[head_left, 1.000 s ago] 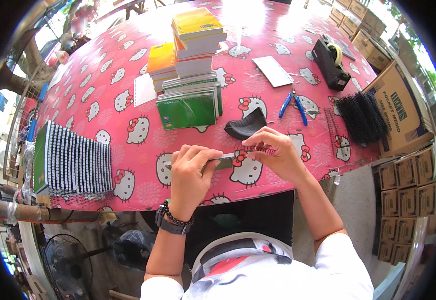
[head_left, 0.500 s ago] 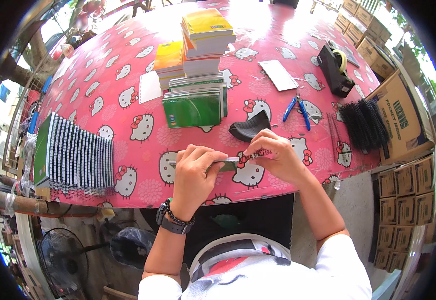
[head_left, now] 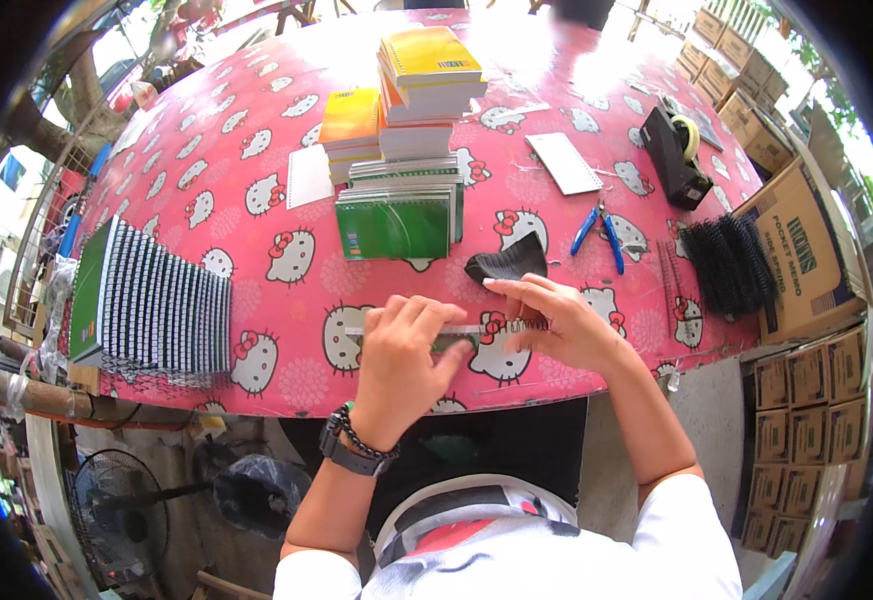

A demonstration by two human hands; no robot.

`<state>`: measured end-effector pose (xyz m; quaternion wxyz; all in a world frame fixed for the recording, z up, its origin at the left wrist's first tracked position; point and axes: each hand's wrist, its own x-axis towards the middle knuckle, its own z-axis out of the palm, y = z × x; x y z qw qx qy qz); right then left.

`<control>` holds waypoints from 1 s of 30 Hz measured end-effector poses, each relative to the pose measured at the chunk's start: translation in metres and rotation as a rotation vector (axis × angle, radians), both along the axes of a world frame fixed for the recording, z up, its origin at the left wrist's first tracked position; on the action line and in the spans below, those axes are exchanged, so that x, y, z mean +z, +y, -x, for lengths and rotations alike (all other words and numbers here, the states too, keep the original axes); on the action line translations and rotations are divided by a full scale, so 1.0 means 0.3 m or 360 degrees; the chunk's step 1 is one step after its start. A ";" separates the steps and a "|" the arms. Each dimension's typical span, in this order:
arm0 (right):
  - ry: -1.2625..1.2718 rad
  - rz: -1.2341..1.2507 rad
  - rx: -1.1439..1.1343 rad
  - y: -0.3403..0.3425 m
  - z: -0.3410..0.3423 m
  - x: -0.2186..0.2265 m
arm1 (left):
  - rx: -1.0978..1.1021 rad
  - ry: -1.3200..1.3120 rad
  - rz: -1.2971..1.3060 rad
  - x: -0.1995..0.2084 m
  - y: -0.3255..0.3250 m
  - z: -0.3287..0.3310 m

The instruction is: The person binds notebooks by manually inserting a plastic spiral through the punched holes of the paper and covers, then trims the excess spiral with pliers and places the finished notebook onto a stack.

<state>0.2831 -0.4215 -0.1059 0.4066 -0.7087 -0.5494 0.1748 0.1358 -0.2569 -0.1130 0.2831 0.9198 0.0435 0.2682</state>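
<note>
My left hand (head_left: 409, 355) grips a small notebook (head_left: 469, 329), held edge-on just above the near side of the table; the palm and fingers cover most of it. At its right end a black spiral binding coil (head_left: 519, 325) runs into my right hand (head_left: 569, 325). The right index finger and thumb are spread around the coil, and its far end is hidden by the fingers. Just beyond the hands lies a black curved pad (head_left: 509, 262). Cutting pliers with blue handles (head_left: 598, 240) rest to its right, jaws pointing away.
Green notebooks (head_left: 397, 228) and yellow-covered stacks (head_left: 432, 58) stand mid-table. Spiral-bound notebooks (head_left: 172, 300) are piled at left. At right are a white pad (head_left: 565, 163), a tape dispenser (head_left: 675, 160), a heap of black coils (head_left: 725, 265) and a cardboard box (head_left: 802, 240).
My right hand has moved slightly right, its thumb and index finger now wider apart, showing more of the coil. My left hand still grips the notebook. The whole view has shifted a little.
</note>
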 end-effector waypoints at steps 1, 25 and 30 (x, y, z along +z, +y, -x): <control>-0.0051 0.0005 -0.0060 0.006 0.014 0.016 | -0.0029 -0.0030 0.0014 0.003 -0.013 -0.004; 0.0137 0.0110 -0.0327 0.037 -0.116 -0.126 | -0.0207 -0.0043 -0.0233 -0.056 0.006 0.001; 0.0940 -0.0044 0.0268 -0.002 -0.047 -0.074 | 0.0025 -0.0143 -0.0235 -0.028 0.073 0.040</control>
